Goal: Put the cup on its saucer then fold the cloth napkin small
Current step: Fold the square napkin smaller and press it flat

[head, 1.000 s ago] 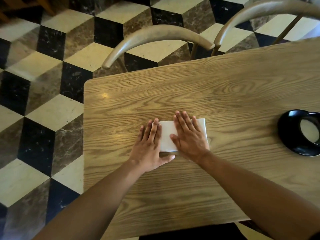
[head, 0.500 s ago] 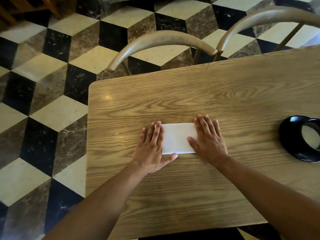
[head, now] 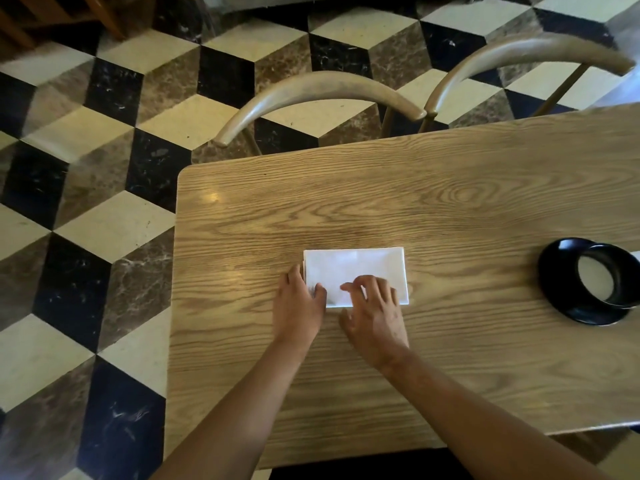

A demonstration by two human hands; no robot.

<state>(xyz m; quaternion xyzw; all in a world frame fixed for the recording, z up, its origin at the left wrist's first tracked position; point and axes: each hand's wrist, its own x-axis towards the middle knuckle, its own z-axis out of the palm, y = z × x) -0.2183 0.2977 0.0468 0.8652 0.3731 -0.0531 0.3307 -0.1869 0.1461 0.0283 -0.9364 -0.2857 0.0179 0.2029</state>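
A white cloth napkin [head: 356,268], folded into a flat rectangle, lies on the wooden table [head: 415,202]. My left hand [head: 299,303] is at its near left corner, fingers curled against the edge. My right hand [head: 375,311] rests on the near edge, fingertips bent down onto the cloth; whether either hand pinches a layer is blurred. At the table's right side a black cup [head: 611,278] stands on a black saucer [head: 557,268], partly cut off by the frame.
Two curved wooden chair backs [head: 318,88] [head: 526,53] stand along the table's far edge. A chequered marble floor [head: 104,220] spreads to the left. The table's left edge runs just left of my left hand.
Both hands have pulled back from lying flat on the napkin to its near edge, and the right hand moved leftwards. More of the napkin shows now.
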